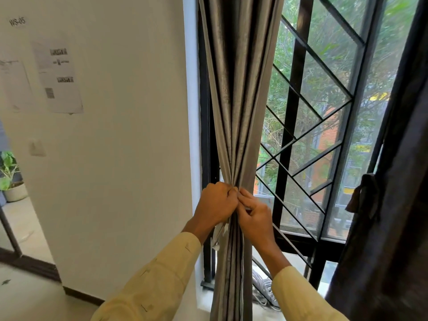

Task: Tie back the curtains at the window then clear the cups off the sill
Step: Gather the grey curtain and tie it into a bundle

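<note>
There are two curtains and two hands. The grey curtain [238, 89] hangs down the middle of the frame, in front of the left edge of the window [324, 135]. It is bunched into tight folds at the spot where the hands meet. The dark curtain [393, 205] hangs down the right side of the frame, with one knot of cloth [364, 193] on its left edge. Both arms reach up from the bottom of the frame in pale yellow sleeves [162, 281]. The left hand [216, 202] is a closed fist, with its fingers curled round the gathered grey curtain. The right hand [254, 217] is just beside it and touches it. Its fingers are bent and its fingertips pinch the same bunch of cloth. One white strip [218, 235] hangs down under the left hand, against the curtain. I cannot tell which hand holds it. On the white wall [127, 135] in the upper left of the frame are two sheets of paper [61, 77]. One plant in a pale pot [15, 192] stands on the floor at the far left.
</note>
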